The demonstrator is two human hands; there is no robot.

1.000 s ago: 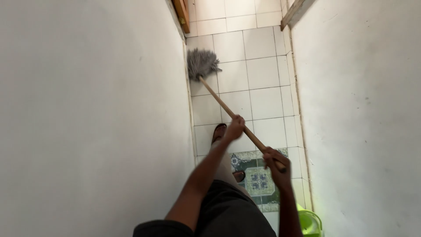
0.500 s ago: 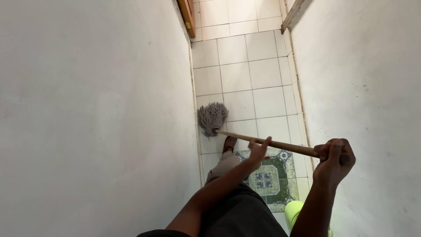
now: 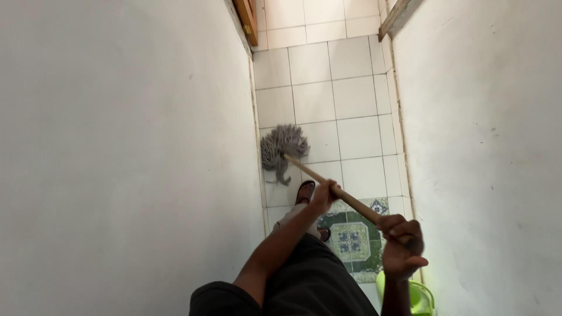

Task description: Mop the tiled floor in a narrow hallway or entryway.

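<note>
Head view: gripping a wooden mop handle point(image 3: 345, 196) with both hands, well apart along the shaft. Left hand point(image 3: 325, 196) closing around the middle of the handle, arm reaching forward from the lower centre. Right hand point(image 3: 401, 243) clamping the near end of the handle, fingers wrapped over it, down at the lower right. Handle slanting from near right to far left across the narrow passage. Grey string mop head point(image 3: 283, 147) lying on the white tiled floor point(image 3: 351, 93), pressing close against the base of the left wall point(image 3: 117, 146), strands spreading and one tail trailing toward the near side. Sandalled foot point(image 3: 305, 192) standing on the tiles just near the mop head, under the left hand. Patterned green and blue tile point(image 3: 350, 240) lying below the handle, between the two hands. Lime green plastic bucket point(image 3: 418, 295) sitting at the near right corner, just beside the right wall point(image 3: 486, 146), partly hidden by the right forearm. Wooden door frame point(image 3: 246, 20) showing at the far end on the left.
</note>
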